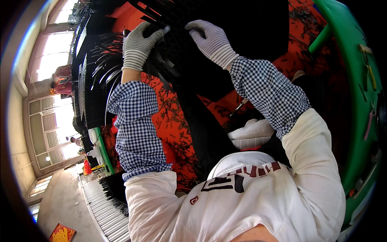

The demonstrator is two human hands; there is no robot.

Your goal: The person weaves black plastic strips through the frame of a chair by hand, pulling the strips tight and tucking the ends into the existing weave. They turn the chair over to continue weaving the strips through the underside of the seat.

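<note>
My left hand (139, 47), in a striped pale knit glove, is curled among long black strips (105, 60) that fan out to the left. Its thumb reaches right toward the dark woven piece (167, 48), and its fingers close on the strips. To the right, my right hand (213, 42), gloved the same way, is bent over a large black panel (250, 36). Its thumb and fingers come together at the panel's left part; what lies between them is lost in the dark. Loose strip ends lie near both hands.
A red floor covering (161, 117) below is strewn with black scraps. A green curved frame (342, 40) with tools on it stands at right. A thin tool (240, 107) lies near my legs beside a white padded thing (252, 133). People (62, 82) sit by windows at far left.
</note>
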